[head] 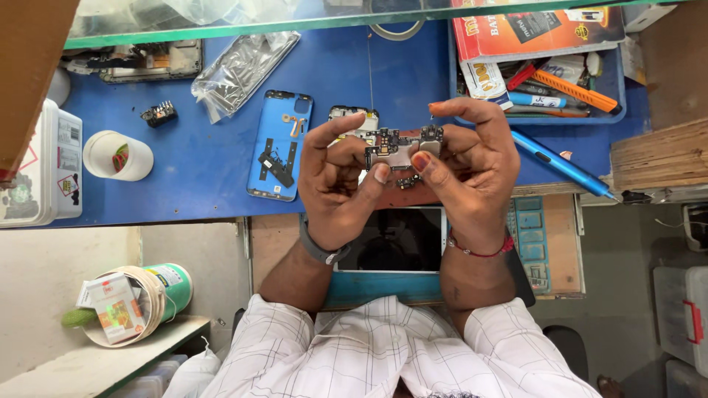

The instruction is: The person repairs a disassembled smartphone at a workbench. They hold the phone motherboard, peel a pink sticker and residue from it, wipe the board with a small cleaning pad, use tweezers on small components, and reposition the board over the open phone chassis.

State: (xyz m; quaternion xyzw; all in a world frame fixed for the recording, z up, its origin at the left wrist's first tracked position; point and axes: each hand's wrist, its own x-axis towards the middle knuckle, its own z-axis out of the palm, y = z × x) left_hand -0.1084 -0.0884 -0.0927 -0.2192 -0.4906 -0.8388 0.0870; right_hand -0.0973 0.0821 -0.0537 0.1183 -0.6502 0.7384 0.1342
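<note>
Looked like a small phone-repair workshop. Cluttered blue work surface (199,169), with a blue phone back cover (280,147) lying open at centre and a stripped phone frame (147,63) at far left. Crinkled anti-static bag (240,70) just beside it. At far right, a blue tray (616,88) crammed with pens, tools and an orange battery box (538,29); a blue precision screwdriver (557,162) near it. Bare circuit board (398,147) raised over the bench. Plastic storage boxes (686,324) at near right.
</note>
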